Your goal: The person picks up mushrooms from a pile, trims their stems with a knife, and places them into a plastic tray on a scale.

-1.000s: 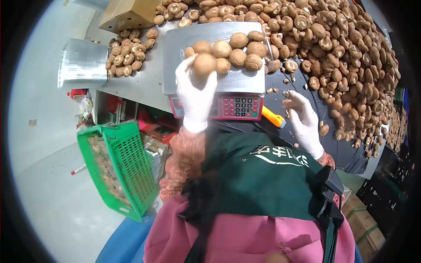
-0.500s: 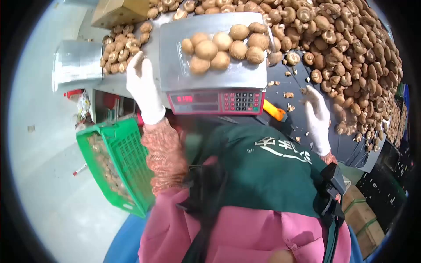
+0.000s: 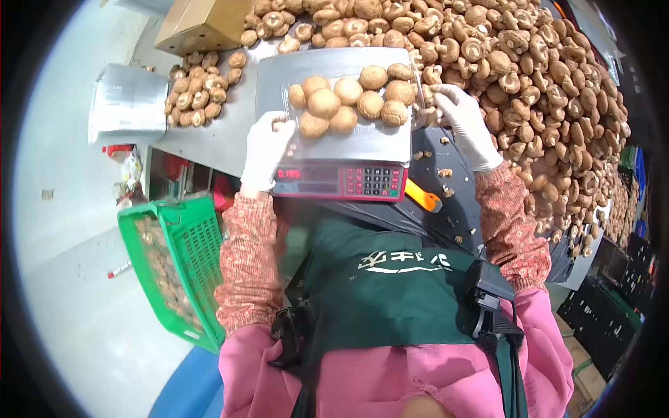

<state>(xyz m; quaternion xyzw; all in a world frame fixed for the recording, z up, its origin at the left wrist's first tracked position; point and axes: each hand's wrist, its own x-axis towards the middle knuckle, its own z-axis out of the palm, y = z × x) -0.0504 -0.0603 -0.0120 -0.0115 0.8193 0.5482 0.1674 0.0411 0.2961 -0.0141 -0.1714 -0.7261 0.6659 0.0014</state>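
Observation:
A clear plastic tray of brown-capped mushrooms [image 3: 347,92] rests on the steel pan of a red digital scale [image 3: 268,73], whose lit display reads about 0.195. At the tray's near left corner is my left hand [image 3: 267,150], white-gloved, thumb and fingers bent with a gap between them. Beside the tray's right end, my right hand [image 3: 465,127], also gloved, reaches in with thumb and forefinger apart. Whether either hand touches the tray's edge is hard to make out. An orange-handled tool [image 3: 423,197] lies partly under the scale's right side.
A large mushroom heap [image 3: 536,90] covers the right and back of the table. A smaller pile [image 3: 201,90] sits left of the scale, near stacked clear trays [image 3: 129,104] and a cardboard box [image 3: 202,24]. A green crate [image 3: 196,240] stands below left. Stem bits litter the dark surface.
My left hand has moved right, from the small mushroom pile to the tray's left corner. My right hand has come up and left from the dark surface to the tray's right end.

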